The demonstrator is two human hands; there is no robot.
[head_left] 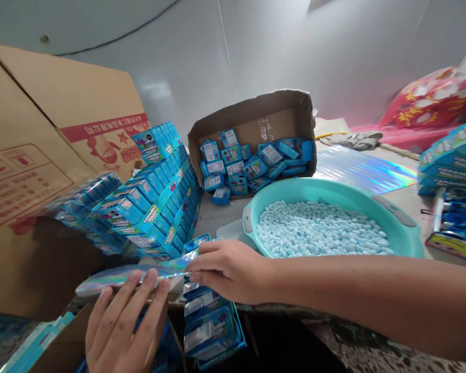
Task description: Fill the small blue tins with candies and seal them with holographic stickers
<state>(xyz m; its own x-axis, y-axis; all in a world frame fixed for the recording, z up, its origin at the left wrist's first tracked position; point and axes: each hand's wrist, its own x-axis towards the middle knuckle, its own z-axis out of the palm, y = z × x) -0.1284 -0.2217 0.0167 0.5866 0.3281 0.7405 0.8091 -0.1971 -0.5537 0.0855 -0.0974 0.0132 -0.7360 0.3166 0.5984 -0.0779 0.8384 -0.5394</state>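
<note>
A shiny, see-through plastic film (pixel 112 277) stretches across the near edge of the table. My right hand (pixel 229 269) comes in from the right and pinches the film's right end between thumb and fingers. Lower left, my left hand (pixel 128 324) has its fingers stretched out, their tips resting against the film's near side; its thumb is not clear. Under my right hand, a blue display tray (pixel 213 331) holds a row of small blue candy boxes. Its far end is hidden by the film and my right hand.
Stacked blue candy trays (pixel 151 207) stand at left beside a big carton (pixel 31 155). Behind, a tipped cardboard box (pixel 252 106) holds loose candy boxes. A turquoise basin (pixel 334 189) of pale blue candies, shiny sheets (pixel 361 168) and more blue trays (pixel 450 155) lie right.
</note>
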